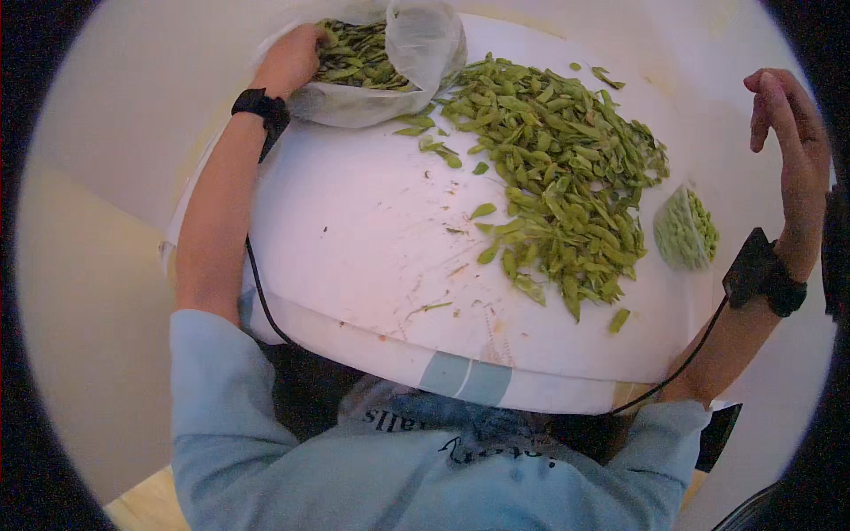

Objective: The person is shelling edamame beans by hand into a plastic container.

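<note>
At the upper left, my left hand [295,58] is at the mouth of a clear plastic bag [362,109] filled with green soybean pods [362,56]. Its fingertips are hidden at the bag's left edge among the pods, so their grip cannot be made out. A large loose heap of green pods [564,152] spreads over the white table covering, right of the bag. My right hand [787,119] is raised beyond the right side of the table, bent at the wrist, fingers partly curled, holding nothing. Below and left of it lies a small clear bag of shelled green beans [684,229].
Under everything is a white-covered table [319,219] with a curved front edge close to my body. Stem bits [428,308] and brown specks dot its middle. Black bands with cords circle both wrists. One loose pod [619,320] lies near the front right.
</note>
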Motion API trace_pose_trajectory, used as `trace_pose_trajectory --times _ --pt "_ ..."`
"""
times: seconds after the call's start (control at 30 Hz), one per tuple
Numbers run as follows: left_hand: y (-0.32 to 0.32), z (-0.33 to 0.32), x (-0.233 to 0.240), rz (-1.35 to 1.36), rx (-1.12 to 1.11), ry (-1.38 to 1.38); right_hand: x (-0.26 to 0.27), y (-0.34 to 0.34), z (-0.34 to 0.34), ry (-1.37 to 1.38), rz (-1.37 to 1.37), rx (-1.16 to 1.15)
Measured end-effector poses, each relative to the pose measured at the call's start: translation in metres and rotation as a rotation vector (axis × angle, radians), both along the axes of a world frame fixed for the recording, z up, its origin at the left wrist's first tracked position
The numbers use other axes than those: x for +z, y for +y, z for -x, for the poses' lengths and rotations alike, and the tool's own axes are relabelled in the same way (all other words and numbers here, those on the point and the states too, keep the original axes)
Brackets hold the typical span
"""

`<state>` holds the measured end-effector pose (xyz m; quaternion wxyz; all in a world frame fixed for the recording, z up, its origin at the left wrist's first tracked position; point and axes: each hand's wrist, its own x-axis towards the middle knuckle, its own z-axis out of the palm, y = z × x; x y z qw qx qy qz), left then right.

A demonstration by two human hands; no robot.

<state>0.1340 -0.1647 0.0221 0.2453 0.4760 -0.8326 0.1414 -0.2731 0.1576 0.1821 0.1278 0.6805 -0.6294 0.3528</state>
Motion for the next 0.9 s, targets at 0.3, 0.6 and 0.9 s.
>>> trace_pose_trajectory --times 0.3,0.6,0.9 --pt "0.0 0.005 0.032 0.123 -0.083 0.035 -0.007 -0.016 -0.015 -0.037 -0.08 0.1" --pt "0.041 0.027 0.084 -0.294 -0.255 0.441 -0.012 -0.018 -0.025 -0.085 -0.121 0.117" --pt "0.127 0.055 0.09 -0.702 -0.577 0.474 -0.016 -0.015 -0.042 -0.067 -0.199 0.162"
